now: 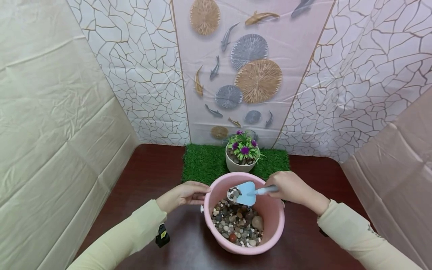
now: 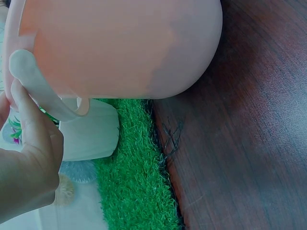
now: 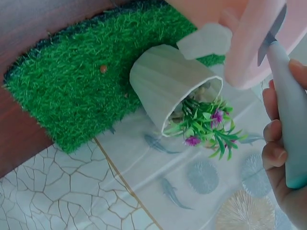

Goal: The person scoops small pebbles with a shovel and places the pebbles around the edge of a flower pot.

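A light blue hand trowel (image 1: pixel 249 194) is gripped by its grey handle in my right hand (image 1: pixel 288 189). Its blade is over the inside of a pink bucket (image 1: pixel 277 225) and carries a few small pebbles (image 1: pixel 234 194). Mixed pebbles (image 1: pixel 236 225) cover the bucket's bottom. My left hand (image 1: pixel 185 194) holds the bucket's rim at the left, beside the white bail handle (image 2: pixel 36 81). In the right wrist view, the fingers (image 3: pixel 273 153) curl around the trowel handle (image 3: pixel 290 115), while the bucket hides most of the blade.
Behind the bucket, a white pot (image 1: pixel 237 166) with purple-flowered plants (image 1: pixel 243 146) stands on a green grass mat (image 1: pixel 202 161). A small brown pebble (image 3: pixel 103 69) lies on the mat. The dark wooden table (image 1: pixel 155 168) meets patterned cloth walls (image 1: pixel 152 75).
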Demonstrator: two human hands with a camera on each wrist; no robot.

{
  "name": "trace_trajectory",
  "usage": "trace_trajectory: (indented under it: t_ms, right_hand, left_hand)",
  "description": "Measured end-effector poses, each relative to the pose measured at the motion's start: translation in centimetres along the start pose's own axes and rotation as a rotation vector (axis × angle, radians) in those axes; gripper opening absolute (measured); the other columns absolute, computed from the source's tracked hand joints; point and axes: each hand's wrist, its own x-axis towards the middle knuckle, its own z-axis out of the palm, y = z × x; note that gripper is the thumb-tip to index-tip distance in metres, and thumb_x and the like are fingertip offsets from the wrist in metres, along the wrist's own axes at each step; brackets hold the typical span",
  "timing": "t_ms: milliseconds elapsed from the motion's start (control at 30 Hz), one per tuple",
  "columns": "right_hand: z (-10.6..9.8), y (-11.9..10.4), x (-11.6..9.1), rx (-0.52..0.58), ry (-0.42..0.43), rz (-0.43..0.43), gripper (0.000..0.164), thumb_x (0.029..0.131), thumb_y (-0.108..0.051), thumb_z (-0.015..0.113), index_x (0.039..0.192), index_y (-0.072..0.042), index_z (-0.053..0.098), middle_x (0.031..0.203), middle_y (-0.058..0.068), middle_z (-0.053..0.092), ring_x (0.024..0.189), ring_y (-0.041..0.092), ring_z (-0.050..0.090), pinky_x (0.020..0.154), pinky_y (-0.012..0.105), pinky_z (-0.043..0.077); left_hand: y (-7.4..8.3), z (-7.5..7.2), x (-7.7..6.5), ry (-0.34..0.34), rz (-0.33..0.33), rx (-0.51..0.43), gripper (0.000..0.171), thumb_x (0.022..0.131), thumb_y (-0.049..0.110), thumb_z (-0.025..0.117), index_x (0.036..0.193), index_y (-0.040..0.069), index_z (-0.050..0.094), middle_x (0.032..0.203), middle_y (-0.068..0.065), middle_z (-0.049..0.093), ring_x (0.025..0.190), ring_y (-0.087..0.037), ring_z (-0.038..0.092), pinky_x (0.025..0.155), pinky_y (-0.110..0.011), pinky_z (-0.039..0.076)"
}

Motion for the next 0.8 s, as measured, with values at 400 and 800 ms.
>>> trace_trajectory:
  t_ms: [400, 800]
  right_hand:
    - [-0.76, 0.44, -0.27, -0.04, 0.025, -0.004, 0.01, 0.069, -0.008, 0.074, 0.07, -0.017, 0.07, 0.066, -0.01, 0.06, 0.056, 0.0, 0.048, 0.048, 0.017, 0.043]
    - [-1.09, 0.65, -0.31, 0.051, 0.007, 0.042, 0.005, 0.074, -0.01, 0.075, 0.076, -0.015, 0.073, 0.072, -0.007, 0.066, 0.061, 0.003, 0.056, 0.053, 0.019, 0.048]
  left_hand:
    - [0.02, 0.07, 0.01, 0.005, 0.004, 0.004, 0.033, 0.091, 0.009, 0.059, 0.122, -0.004, 0.056, 0.066, 0.005, 0.066, 0.059, -0.003, 0.063, 0.067, -0.021, 0.06]
    - [0.0, 0.05, -0.01, 0.012, 0.001, 0.011, 0.033, 0.091, 0.009, 0.059, 0.121, -0.003, 0.057, 0.066, 0.005, 0.067, 0.059, -0.003, 0.064, 0.067, -0.021, 0.061]
